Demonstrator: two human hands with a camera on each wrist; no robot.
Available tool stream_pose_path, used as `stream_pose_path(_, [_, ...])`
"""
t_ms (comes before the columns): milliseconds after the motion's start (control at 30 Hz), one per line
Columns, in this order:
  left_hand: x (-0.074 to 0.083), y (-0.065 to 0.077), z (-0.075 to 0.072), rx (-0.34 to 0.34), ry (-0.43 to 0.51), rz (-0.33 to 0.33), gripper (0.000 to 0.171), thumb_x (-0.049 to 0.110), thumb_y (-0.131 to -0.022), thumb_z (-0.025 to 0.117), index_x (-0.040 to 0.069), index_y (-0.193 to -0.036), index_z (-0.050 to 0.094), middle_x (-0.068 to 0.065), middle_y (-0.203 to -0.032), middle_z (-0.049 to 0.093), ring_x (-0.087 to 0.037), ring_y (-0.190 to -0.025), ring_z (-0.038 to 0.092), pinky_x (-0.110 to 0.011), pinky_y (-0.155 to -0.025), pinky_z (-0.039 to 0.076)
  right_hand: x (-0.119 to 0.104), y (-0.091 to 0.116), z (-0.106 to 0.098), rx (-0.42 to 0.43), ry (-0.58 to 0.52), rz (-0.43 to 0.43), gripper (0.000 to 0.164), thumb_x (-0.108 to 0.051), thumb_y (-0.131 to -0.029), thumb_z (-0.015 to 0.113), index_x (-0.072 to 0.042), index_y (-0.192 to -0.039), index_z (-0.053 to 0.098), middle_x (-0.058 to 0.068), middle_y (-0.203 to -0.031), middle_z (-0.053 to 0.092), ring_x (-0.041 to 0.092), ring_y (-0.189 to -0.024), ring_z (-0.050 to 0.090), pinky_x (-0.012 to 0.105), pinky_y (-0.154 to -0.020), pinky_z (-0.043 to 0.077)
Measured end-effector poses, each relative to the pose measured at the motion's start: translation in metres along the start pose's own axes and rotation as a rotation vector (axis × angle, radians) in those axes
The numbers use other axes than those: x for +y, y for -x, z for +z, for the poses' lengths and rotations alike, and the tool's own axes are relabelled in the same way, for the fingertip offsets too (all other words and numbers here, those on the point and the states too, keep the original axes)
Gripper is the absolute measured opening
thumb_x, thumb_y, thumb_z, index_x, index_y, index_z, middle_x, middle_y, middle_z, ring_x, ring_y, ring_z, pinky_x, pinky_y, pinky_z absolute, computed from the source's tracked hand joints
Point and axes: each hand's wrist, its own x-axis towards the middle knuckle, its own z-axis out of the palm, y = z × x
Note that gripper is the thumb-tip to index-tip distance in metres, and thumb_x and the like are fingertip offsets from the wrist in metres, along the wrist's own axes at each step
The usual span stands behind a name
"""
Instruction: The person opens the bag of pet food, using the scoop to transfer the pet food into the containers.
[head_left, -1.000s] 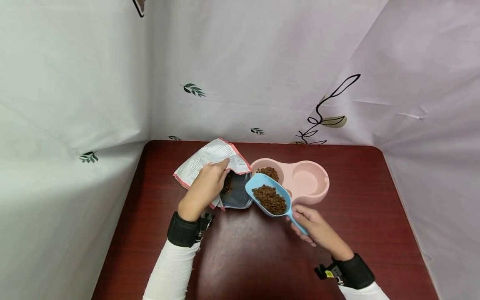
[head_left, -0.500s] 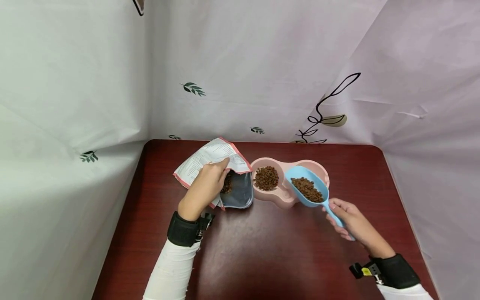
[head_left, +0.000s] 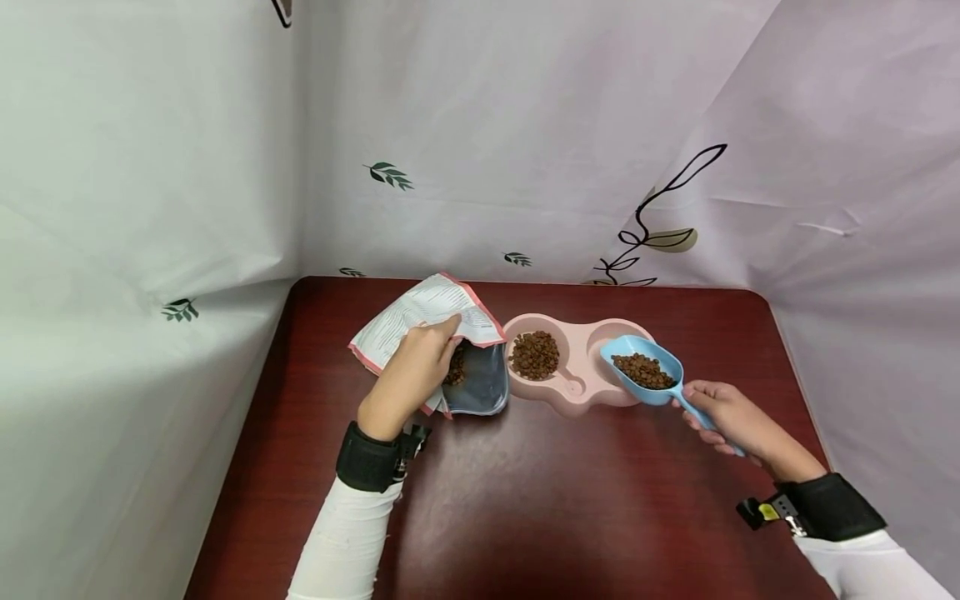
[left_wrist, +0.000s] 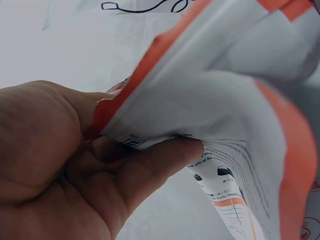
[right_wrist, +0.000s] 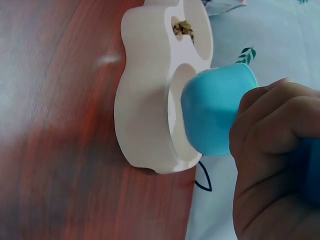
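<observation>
My right hand (head_left: 723, 414) grips the handle of a light blue scoop (head_left: 660, 354) that carries brown kibble (head_left: 642, 372). The scoop hangs over the right bowl of a pink double pet bowl (head_left: 573, 342); in the right wrist view the scoop (right_wrist: 220, 107) hides part of that bowl. Kibble (head_left: 535, 356) lies in the left bowl. With thumb and fingers, my left hand (head_left: 412, 367) pinches the edge of a white and red food bag (head_left: 408, 321), seen closely in the left wrist view. Some kibble shows at the bag's opening, partly hidden by the hand.
A dark, clear-edged tray or bag panel (head_left: 483, 387) lies beside the left hand, against the pink bowl. The dark red table (head_left: 525, 500) ends at the back against a white printed cloth (head_left: 487, 167).
My right hand has carried the loaded scoop rightward from over the left bowl to over the right bowl, uncovering the left bowl's kibble. My left hand has stayed on the bag.
</observation>
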Motion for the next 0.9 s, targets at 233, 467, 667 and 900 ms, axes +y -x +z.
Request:
stream_pose_path(233, [-0.001, 0.001, 0.001, 0.006, 0.01, 0.004, 0.039, 0.008, -0.105, 0.059, -0.003, -0.142, 0.059, -0.023, -0.133, 0.068, -0.034, -0.112, 0.071, -0.058, -0.111, 0.044, -0.013, -0.008, -0.01, -0.013, 0.133, 0.035, 0.039, -0.024, -0.115, 0.029, 0.006, -0.109, 0.052, 0.005, -0.075, 0.05, 0.006, -0.046, 0.035, 0.029, -0.038, 0.036])
stream_pose_path(467, [-0.001, 0.0, 0.0, 0.003, 0.009, 0.011, 0.039, 0.007, -0.104, 0.059, -0.004, -0.142, 0.059, -0.022, -0.136, 0.066, -0.033, -0.117, 0.07, -0.057, -0.113, 0.042, -0.023, -0.016, -0.014, -0.011, 0.209, 0.056, 0.036, -0.022, -0.114, 0.032, 0.004, -0.103, 0.054, 0.005, -0.072, 0.052, 0.007, -0.045, 0.036, 0.027, -0.038, 0.035])
stream_pose_path(667, [-0.002, 0.0, 0.0, -0.001, 0.009, 0.001, 0.039, 0.007, -0.104, 0.059, -0.004, -0.142, 0.059, -0.021, -0.137, 0.066, -0.033, -0.117, 0.07, -0.057, -0.114, 0.042, -0.028, -0.02, -0.014, -0.007, 0.268, 0.066, 0.037, -0.024, -0.114, 0.032, 0.001, -0.099, 0.054, 0.005, -0.07, 0.051, 0.008, -0.044, 0.035, 0.029, -0.039, 0.035])
stream_pose_path(900, [-0.002, 0.001, 0.0, 0.001, 0.01, -0.003, 0.039, 0.008, -0.104, 0.059, -0.003, -0.142, 0.059, -0.021, -0.137, 0.066, -0.033, -0.119, 0.069, -0.057, -0.112, 0.043, -0.034, -0.024, -0.017, 0.018, 0.382, 0.06, 0.035, -0.024, -0.114, 0.034, 0.0, -0.101, 0.057, 0.007, -0.07, 0.054, 0.01, -0.044, 0.037, 0.031, -0.04, 0.037])
